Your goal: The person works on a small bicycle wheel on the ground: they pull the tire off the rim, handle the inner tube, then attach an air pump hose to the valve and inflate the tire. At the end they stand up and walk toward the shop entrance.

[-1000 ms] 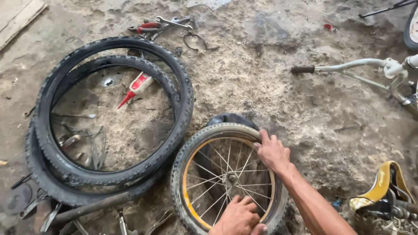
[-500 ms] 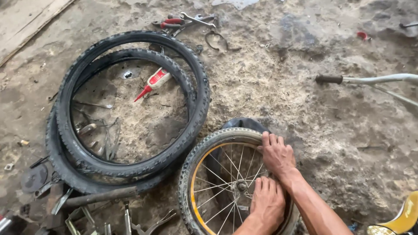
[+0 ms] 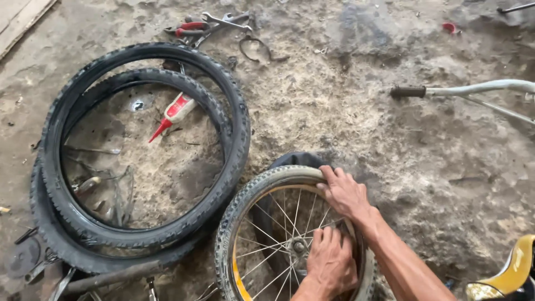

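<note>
A small spoked bicycle wheel with a grey tyre and a yellow rim lies flat on the dirt floor at the bottom centre. Black rubber, maybe an inner tube, bulges out behind its top edge. My right hand lies on the tyre at the upper right, fingers curled over its edge. Just below it, my left hand presses on the rim and tyre, fingers spread over the spokes.
Two large black tyres lie stacked to the left, around a red and white glue tube. Red-handled pliers and a spanner lie at the top. A handlebar reaches in at right, a yellow saddle at bottom right.
My left hand has slid up along the right side of the rim, close under my right hand. My right hand has stayed on the tyre's upper right. The view has shifted slightly.
</note>
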